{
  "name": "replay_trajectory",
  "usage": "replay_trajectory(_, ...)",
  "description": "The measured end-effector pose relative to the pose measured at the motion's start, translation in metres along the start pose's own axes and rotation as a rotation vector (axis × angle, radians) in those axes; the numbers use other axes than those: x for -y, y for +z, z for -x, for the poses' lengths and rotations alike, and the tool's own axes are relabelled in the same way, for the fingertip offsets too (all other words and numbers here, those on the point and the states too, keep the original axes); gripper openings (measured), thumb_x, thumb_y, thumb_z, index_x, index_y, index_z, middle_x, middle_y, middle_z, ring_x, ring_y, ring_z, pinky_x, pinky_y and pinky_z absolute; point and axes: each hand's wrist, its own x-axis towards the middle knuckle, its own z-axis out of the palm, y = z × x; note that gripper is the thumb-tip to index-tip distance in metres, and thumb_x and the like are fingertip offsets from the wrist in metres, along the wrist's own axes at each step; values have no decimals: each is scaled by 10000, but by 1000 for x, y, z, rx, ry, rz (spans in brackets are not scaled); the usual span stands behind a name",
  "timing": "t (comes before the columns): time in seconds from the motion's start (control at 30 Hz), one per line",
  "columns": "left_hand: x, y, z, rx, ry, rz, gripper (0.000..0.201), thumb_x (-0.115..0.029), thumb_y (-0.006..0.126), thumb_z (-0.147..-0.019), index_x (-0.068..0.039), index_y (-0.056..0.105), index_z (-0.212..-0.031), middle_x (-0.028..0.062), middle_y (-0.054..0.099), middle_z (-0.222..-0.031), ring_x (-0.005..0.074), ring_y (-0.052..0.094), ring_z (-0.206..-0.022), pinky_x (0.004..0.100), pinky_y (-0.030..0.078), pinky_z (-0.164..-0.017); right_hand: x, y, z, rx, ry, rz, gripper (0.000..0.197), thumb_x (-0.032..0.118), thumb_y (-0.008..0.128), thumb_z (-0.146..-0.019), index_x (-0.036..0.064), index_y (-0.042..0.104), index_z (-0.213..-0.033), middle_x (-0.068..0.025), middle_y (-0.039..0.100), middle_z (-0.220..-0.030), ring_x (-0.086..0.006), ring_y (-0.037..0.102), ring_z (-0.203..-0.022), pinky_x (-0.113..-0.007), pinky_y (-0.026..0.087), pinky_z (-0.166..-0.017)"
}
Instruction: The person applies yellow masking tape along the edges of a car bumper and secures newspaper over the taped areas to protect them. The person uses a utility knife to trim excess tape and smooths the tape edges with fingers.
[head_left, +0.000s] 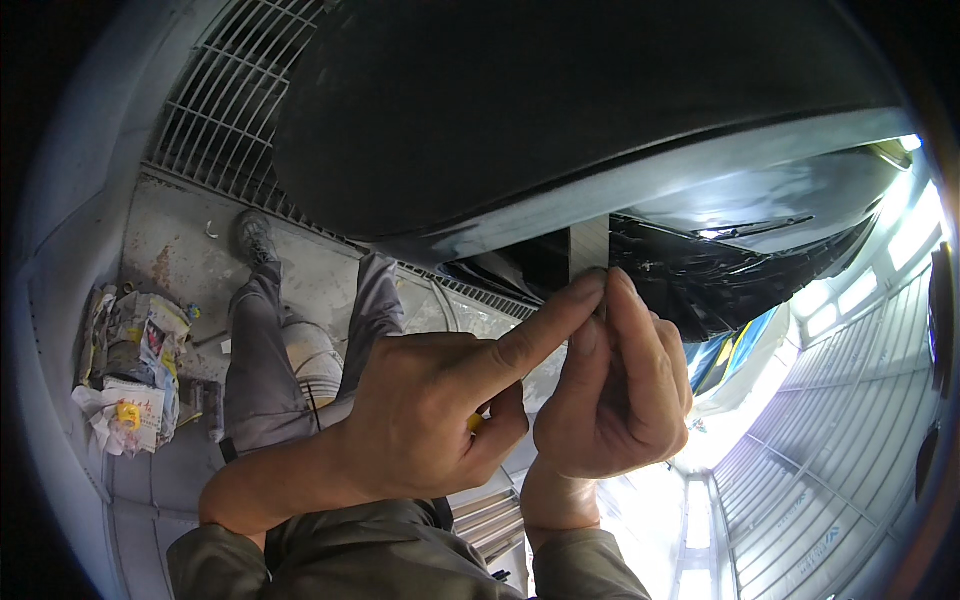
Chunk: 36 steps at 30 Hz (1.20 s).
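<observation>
A narrow, flat grey strip (589, 247) stands upright against the lower edge of a grey-and-black vehicle body panel (560, 212). My left hand (425, 410) reaches in from the left, its index finger stretched out and its tip pressed on the strip's lower end. Something small and yellow (476, 422) shows inside that hand's curled fingers; its kind is hidden. From below, my right hand (625, 400) pinches the same lower end between thumb and fingers. Both hands' fingertips meet there, and they cover the end of the strip.
Black plastic sheeting (690, 270) hangs around the vehicle just right of the strip. A metal floor grate (235, 95) lies at the upper left. Crumpled newspaper (150, 345) is on the floor at left; a whitish bucket (315, 365) stands between grey-trousered legs (265, 350).
</observation>
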Motion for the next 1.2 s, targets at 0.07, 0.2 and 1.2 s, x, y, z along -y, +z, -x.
replay_trajectory(0.07, 0, 0, 0, -5, 16, -3, 822, 129, 600, -771, 38, 481, -1580, 138, 774, -913, 150, 648, -540, 302, 521, -529, 1, -2, 0, 8, -17, 30, 343, -117, 769, -825, -55, 789, -1161, -128, 768, -837, -128, 647, -609, -245, 483, -539)
replay_trajectory(0.2, 0, 0, 0, 25, 6, 17, 815, 127, 596, -771, 44, 485, -1574, 150, 782, -928, 159, 653, -543, 307, 531, -538, 4, -3, 1, 7, -62, 109, 362, -119, 770, -829, -54, 778, -1185, -129, 768, -863, -123, 631, -594, -252, 481, -527)
replay_trajectory(1.2, 0, -1, 4, 3, 1, 7, 793, 97, 622, -809, 64, 453, -1583, 81, 704, -776, 119, 623, -519, 293, 491, -496, 8, -3, -1, 64, -22, 97, 352, -145, 747, -807, -62, 786, -1147, -130, 780, -848, -118, 667, -609, -237, 492, -525)
